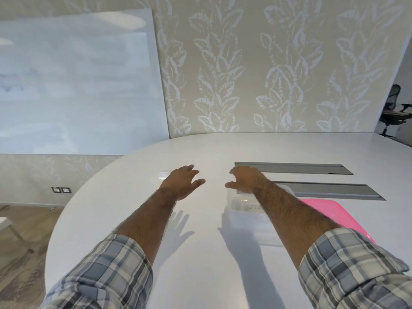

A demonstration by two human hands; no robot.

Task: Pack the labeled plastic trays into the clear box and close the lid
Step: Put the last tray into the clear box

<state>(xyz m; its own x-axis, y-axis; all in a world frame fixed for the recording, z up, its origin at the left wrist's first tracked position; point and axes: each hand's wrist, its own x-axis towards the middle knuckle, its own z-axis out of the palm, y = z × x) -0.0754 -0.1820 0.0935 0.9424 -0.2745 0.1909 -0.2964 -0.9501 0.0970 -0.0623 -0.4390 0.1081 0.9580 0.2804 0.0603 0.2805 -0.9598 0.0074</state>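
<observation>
Now the left hand [182, 181] spreads open over the white table [200, 253]. The right hand [245, 179] hangs loosely curled and empty, its forearm hiding part of the clear plastic box [240, 210] beneath. A pink sheet [330, 210] lies just right, with grey slots [289, 168] beyond.

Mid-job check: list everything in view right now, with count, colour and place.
table: one, white, foreground
clear box: one, transparent, under the right forearm, contents blurred
pink sheet: one, pink, right of the box
slots: two, grey, in the tabletop at right
whiteboard: one, white, against the left wall
office chair: one, dark, far right
left hand: one, open, above the table
right hand: one, fingers loosely curled, above the box's far end
</observation>
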